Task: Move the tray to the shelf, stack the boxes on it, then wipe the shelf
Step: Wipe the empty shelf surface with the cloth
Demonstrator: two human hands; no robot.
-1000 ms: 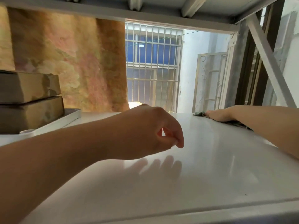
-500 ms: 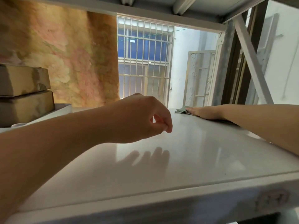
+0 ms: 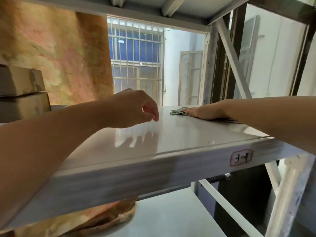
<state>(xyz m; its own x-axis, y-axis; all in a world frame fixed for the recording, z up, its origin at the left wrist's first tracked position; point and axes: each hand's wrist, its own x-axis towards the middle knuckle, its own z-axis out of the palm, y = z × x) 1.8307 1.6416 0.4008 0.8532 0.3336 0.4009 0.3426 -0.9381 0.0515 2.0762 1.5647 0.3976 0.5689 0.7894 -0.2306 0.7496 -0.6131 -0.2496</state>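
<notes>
- White metal shelf (image 3: 171, 134) fills the view, with a barred window at 12 o'clock behind it and a patterned cloth hanging at 10 o'clock.
- Since a second ago the right hand (image 3: 205, 112) has slid the rag (image 3: 177, 111) leftward along the back edge, from about 2 o'clock toward 1 o'clock; the view has also dropped, so the shelf's front lip and its label (image 3: 241, 158) now show.
- That sweep suggests the wipe, the last step, is under way, with the near half of the shelf likely still to cover.
- Two boxes (image 3: 20, 94) sit stacked at 9 o'clock; the tray under them is hidden by the left forearm.
- Right grip: palm flat, fingers spread, pressing the rag onto the shelf; the rag pokes out past the fingertips toward 9 o'clock.
- Left hand (image 3: 133, 108) hovers above mid-shelf at 11 o'clock, fingers loosely curled, holding nothing, well apart from the rag.
</notes>
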